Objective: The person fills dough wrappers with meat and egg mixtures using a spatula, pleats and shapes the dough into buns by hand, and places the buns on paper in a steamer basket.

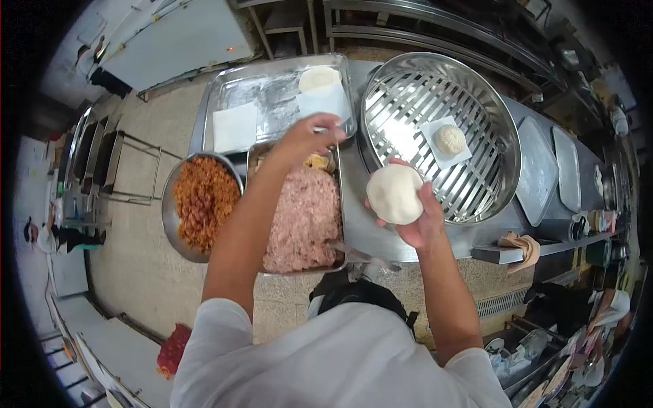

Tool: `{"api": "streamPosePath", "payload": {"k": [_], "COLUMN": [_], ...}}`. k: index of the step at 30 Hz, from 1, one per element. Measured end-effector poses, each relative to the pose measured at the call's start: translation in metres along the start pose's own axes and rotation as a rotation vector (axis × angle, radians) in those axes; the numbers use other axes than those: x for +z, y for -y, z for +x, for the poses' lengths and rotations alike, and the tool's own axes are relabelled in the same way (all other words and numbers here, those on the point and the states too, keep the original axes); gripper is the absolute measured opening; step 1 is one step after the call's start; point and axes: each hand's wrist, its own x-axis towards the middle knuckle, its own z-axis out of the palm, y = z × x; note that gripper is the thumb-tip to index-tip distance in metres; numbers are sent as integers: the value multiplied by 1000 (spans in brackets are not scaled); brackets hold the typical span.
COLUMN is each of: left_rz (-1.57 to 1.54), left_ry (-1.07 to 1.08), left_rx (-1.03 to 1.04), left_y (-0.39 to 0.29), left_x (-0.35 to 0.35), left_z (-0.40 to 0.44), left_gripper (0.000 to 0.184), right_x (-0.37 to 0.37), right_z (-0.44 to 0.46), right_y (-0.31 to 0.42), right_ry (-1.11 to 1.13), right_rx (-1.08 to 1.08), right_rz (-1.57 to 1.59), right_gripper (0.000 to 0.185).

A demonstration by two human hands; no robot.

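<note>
While the left hand (309, 141) hovers over the far end of a deep metal pan (342, 211) of pink minced filling (299, 224), it's the right hand (425, 221) that's got the dough. We're talking a smooth, round, pale white piece of dough (396, 195), cradled in the palm, thumb along its right edge. Pretty much a circle, so no real long axis. From the left hand it lies off to the person's right and a bit closer to their body, not touching, above the steel counter (357, 228). Left fingers are loosely bent and kinda blurry; can't make out if they're pinching anything. Some yellow chunks (320, 162) sit right below. Just past the dough, further right, is a big round slatted steel steamer (507, 129) with one pleated white bun (450, 140) on square white paper (459, 158).
</note>
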Motion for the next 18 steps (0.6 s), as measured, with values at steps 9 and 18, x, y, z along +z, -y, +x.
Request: {"api": "streamPosePath", "payload": {"k": [9, 18], "left_rz": [932, 208], "left_ry": [-436, -289], "left_rx": [-208, -13], "left_y": [86, 92], "left_x": [-92, -103], "left_z": [187, 200], "left_gripper": [99, 62], "right_x": [8, 0], "right_z": [6, 5], "right_y": [2, 14], "right_ry": [-157, -312], "right_rx": [-112, -178], "right_rz": [-16, -69], "right_gripper": [107, 100]}}
